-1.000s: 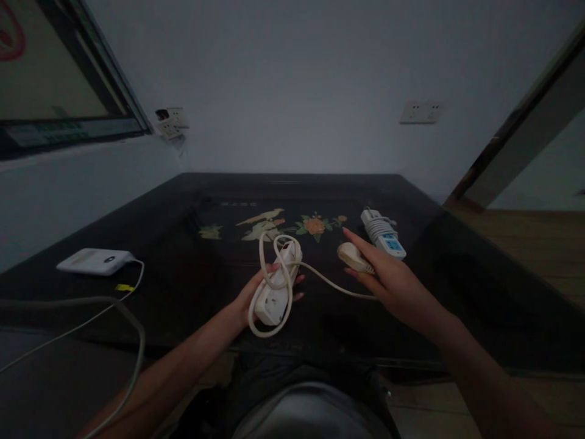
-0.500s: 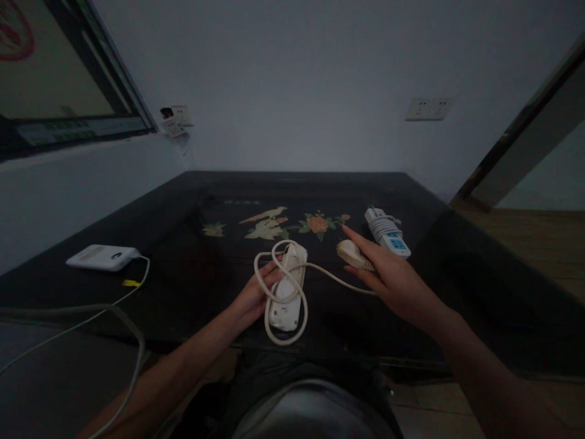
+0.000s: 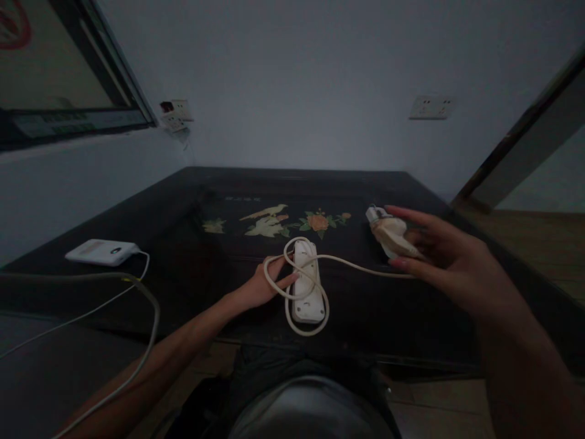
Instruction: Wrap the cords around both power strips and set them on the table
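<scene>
My left hand is closed on the side of a white power strip, near the front of the black table. Loops of its cream cord lie over the strip and my fingers. From there the cord runs right to my right hand, which grips a cream plug between thumb and fingers. The plug is smeared by motion. Behind it, mostly covered, lies a second power strip; only its far end shows.
A white power bank with a thin white cable lies on the left of the table. A thicker pale cable hangs across the lower left. Wall sockets are above the table's back edge, and a window is at upper left.
My right hand has moved right with the plug, drawing the cord further out and covering the second power strip. The strip in my left hand has shifted slightly right.
</scene>
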